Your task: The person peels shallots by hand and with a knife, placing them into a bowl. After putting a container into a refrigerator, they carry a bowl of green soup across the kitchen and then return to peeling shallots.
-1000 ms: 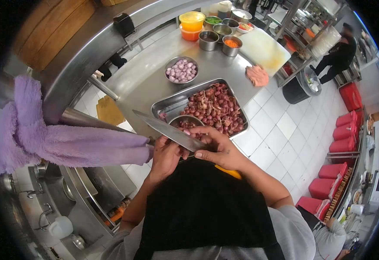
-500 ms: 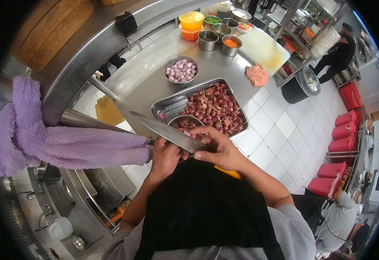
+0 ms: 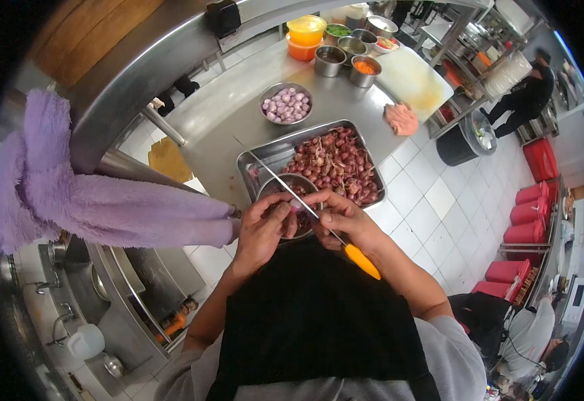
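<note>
A small pinkish shallot [image 3: 296, 204] is pinched in the fingers of my left hand [image 3: 265, 230]. My right hand [image 3: 349, 220] holds a knife [image 3: 362, 260] with a yellow handle, its blade slanting up to the left past the shallot, seen nearly edge-on. Right-hand fingertips also reach the shallot. Under both hands is a metal bowl [image 3: 262, 193] with reddish pieces inside. It stands at the near left of a steel tray [image 3: 254, 158] that holds many unpeeled red shallots [image 3: 335, 160]. Peeled shallots fill a round bowl [image 3: 286, 105] behind the tray.
Yellow and orange tubs [image 3: 305, 37], metal containers [image 3: 330, 61] and a white cutting board [image 3: 415, 80] stand at the back. A pink cloth [image 3: 401, 119] lies at the counter's right edge. A purple towel [image 3: 138, 207] hangs at left. Two other people are at right.
The knife has turned from showing its broad flat side to nearly edge-on, and its yellow handle now shows more. Both hands have shifted slightly, and the shallot between them is now visible.
</note>
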Available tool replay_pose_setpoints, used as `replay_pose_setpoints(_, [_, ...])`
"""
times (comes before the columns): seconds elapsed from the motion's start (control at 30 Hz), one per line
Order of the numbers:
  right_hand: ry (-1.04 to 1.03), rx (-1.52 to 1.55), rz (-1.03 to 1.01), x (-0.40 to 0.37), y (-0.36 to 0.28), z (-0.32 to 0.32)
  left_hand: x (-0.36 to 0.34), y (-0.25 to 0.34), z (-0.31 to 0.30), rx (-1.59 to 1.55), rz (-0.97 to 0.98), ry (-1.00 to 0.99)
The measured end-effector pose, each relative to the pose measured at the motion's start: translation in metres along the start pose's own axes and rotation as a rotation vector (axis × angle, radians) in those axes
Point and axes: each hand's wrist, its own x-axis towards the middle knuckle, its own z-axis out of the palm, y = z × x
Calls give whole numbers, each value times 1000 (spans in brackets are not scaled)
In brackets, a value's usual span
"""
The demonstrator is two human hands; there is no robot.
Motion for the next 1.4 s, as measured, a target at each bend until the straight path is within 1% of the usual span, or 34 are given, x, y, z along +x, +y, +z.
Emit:
replay_pose_setpoints(0.03, [-26, 80, 41, 0, 0, -1, 0, 1, 0, -6, 5, -20])
replay_pose_setpoints(0.13, [-17, 150, 62, 0, 0, 0, 2, 0, 1, -61, -12, 6])
replay_pose_setpoints(0.27, [6, 48, 31, 2, -2, -1, 4, 7, 6, -123, -48, 32])
replay_pose_setpoints(0.33, [-10, -1, 25, 3, 1, -3, 3, 8, 3, 46, -87, 15])
replay_pose_setpoints(0.47, [18, 51, 55, 3, 0, 0, 5, 5, 3, 74, -52, 21])
replay_pose_setpoints(0.53, [30, 151, 84, 3, 1, -3, 7, 3, 2, 91, -39, -4])
replay_pose_setpoints(0.57, [31, 150, 81, 2, 1, -3, 8, 4, 3, 91, -39, -6])
replay_pose_setpoints(0.67, [69, 156, 79, 1, -1, -2, 7, 4, 6, 82, -48, -6])
replay_pose_setpoints(0.73, [75, 159, 59, 0, -2, -2, 8, 5, 9, 48, 15, -1])
replay_pose_setpoints(0.77, [74, 159, 58, 1, -2, -2, 8, 5, 8, 49, 15, -1])
replay_pose_setpoints(0.83, [75, 136, 59, 1, -3, -2, 8, 3, 6, -34, -14, -24])
replay_pose_setpoints(0.97, [63, 132, 90, 1, -1, -3, 9, -3, -3, -58, -46, -29])
replay_pose_setpoints(1.07, [71, 171, 66, 1, -2, -6, 8, -1, 1, -14, -44, 10])
replay_pose_setpoints(1.13, [82, 182, 21, 0, -3, -12, 6, 2, 7, 7, -28, 95])
replay_pose_setpoints(1.23, [90, 222, -18, 0, -3, -18, 6, 0, 3, 2, -18, 115])
replay_pose_setpoints(1.27, [122, 208, -16, 0, -4, -18, 5, -1, -1, 3, -18, 116])
replay_pose_setpoints(1.4, [83, 155, -25, 2, 3, -29, 5, -2, -15, -14, -34, 85])
